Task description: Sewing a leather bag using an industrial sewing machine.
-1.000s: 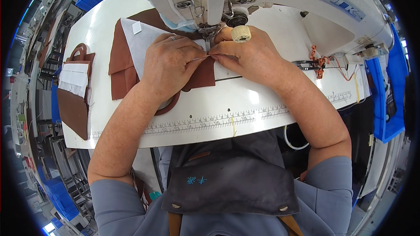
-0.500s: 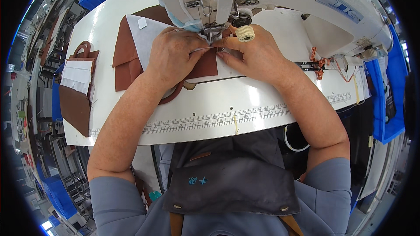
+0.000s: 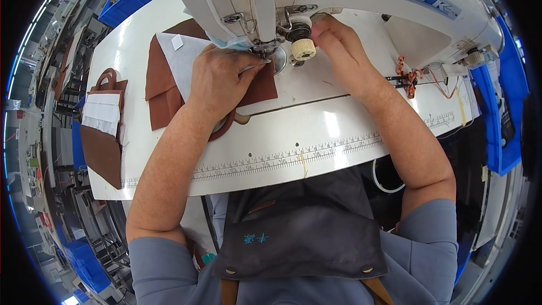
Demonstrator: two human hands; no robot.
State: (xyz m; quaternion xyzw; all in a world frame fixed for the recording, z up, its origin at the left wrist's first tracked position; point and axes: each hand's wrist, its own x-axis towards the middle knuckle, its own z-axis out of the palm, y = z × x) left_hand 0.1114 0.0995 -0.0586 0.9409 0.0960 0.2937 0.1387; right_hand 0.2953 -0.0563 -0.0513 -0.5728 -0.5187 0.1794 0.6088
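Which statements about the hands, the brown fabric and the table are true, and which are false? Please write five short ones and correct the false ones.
1. The left hand touches the brown fabric. True.
2. The right hand also touches the brown fabric. False: it is apart from the fabric, by the cream knob.
3. The white piece lies beneath the brown fabric. False: it lies on top of it.
4. A printed scale runs along the near edge of the table. True.
5. The orange thread lies on the person's left. False: it lies on the right, beyond the right hand.
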